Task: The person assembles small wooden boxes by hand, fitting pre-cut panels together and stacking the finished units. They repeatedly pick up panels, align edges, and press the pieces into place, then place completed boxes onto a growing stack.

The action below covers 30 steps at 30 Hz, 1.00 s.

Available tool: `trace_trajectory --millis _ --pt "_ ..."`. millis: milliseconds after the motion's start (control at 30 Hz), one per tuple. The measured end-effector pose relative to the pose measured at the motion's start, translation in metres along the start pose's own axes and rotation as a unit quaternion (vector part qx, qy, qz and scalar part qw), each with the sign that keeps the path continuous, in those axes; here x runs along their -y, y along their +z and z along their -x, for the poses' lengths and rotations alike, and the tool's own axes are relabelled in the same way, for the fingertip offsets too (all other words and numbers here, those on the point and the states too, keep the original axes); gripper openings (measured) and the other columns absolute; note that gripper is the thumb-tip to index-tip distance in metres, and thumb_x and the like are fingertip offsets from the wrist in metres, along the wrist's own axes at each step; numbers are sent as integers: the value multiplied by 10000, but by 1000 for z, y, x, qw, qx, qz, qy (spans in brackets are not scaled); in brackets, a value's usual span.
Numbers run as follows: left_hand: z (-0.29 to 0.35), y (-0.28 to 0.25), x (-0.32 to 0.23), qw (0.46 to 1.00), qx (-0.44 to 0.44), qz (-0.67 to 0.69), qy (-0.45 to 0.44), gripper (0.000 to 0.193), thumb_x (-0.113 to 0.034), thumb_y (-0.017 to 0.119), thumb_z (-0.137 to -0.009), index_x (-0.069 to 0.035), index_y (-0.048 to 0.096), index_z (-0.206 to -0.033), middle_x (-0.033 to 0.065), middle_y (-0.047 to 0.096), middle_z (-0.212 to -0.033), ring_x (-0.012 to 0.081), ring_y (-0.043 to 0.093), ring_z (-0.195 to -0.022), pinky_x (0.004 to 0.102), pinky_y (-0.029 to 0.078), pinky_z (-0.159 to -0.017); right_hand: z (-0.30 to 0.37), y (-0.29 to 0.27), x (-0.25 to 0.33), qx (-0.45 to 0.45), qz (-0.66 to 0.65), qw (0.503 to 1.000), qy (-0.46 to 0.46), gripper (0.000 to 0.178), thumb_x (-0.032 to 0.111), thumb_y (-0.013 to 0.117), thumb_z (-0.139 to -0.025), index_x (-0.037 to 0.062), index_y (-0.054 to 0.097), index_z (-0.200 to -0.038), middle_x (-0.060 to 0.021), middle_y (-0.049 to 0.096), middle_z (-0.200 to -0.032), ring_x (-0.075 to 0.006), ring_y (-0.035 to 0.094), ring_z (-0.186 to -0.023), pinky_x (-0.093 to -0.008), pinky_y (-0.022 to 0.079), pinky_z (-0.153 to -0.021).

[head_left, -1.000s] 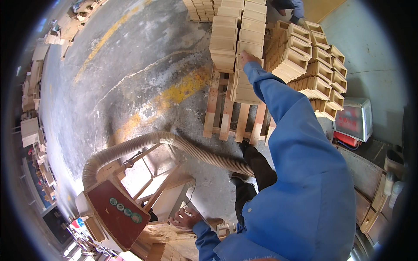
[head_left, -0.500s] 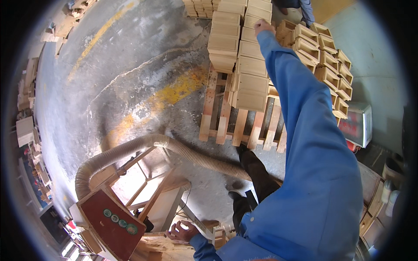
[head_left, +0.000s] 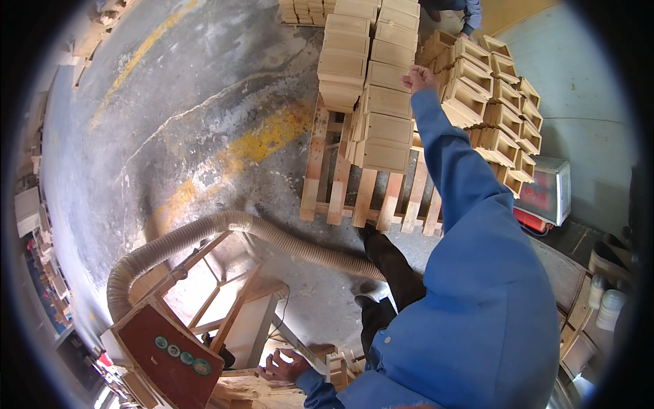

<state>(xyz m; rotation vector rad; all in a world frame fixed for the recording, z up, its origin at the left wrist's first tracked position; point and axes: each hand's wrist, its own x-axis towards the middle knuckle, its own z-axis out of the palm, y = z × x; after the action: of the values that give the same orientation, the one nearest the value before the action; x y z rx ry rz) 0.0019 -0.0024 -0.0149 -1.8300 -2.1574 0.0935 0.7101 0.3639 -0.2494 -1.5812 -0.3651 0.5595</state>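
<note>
My right arm, in a blue sleeve, stretches far forward. My right hand (head_left: 420, 78) is over the gap between the stacked pale wooden drawers (head_left: 388, 131) and the open wooden boxes (head_left: 467, 95) to its right. Its fingers are curled in, and whatever they may hold is hidden. Low in the view, my left hand (head_left: 283, 366) hovers beside a wooden workbench (head_left: 255, 390), fingers bent and apart, with nothing seen in it. A dark red panel (head_left: 167, 358) with several round green stickers is just to its left.
The drawer stacks stand on a wooden pallet (head_left: 364, 198). A ribbed hose (head_left: 300, 244) curves across the floor to my legs. Another person's sleeve (head_left: 471, 15) shows beyond the boxes. A metal-edged case (head_left: 545, 191) stands by the wall at the right.
My right hand has come back toward me and a little right, off the far drawers. The other person's hand now shows at the boxes. The view has shifted slightly; my left hand stays by the bench.
</note>
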Motion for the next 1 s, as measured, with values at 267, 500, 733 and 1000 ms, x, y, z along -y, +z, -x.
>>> trace_trajectory --millis 267,500,733,1000 --pt "-2 -2 -1 999 -15 -27 30 116 -164 681 -885 -51 689 -911 137 613 -1093 445 411 -1305 643 400 -1050 -85 24 42 -10 449 884 -131 506 266 554 -940 244 531 -1445 -143 628 -1387 -346 638 -1211 -488 528 -999" --pt "-11 -12 -17 999 25 -44 11 86 -132 674 -882 -57 664 -922 149 612 -1083 420 470 -1234 610 386 -1087 -149 71 32 -3 559 775 -296 550 330 531 -957 235 479 -1497 -117 597 -1429 -342 570 -1302 -489 477 -1069" --pt "-19 -23 -36 995 66 -67 -15 111 -145 704 -876 -48 679 -923 150 613 -1081 425 448 -1266 607 367 -1099 -116 60 42 182 515 763 -346 416 233 530 -983 142 585 -1385 -151 626 -1346 -362 578 -1237 -469 472 -1057" --pt "-21 -15 -19 999 17 -36 32 90 -140 690 -877 -61 673 -917 141 625 -1062 429 464 -1255 608 368 -1080 -17 25 6 -34 -115 991 -60 385 295 595 -1014 32 611 -1295 -109 665 -1250 -251 660 -1145 -412 526 -981"
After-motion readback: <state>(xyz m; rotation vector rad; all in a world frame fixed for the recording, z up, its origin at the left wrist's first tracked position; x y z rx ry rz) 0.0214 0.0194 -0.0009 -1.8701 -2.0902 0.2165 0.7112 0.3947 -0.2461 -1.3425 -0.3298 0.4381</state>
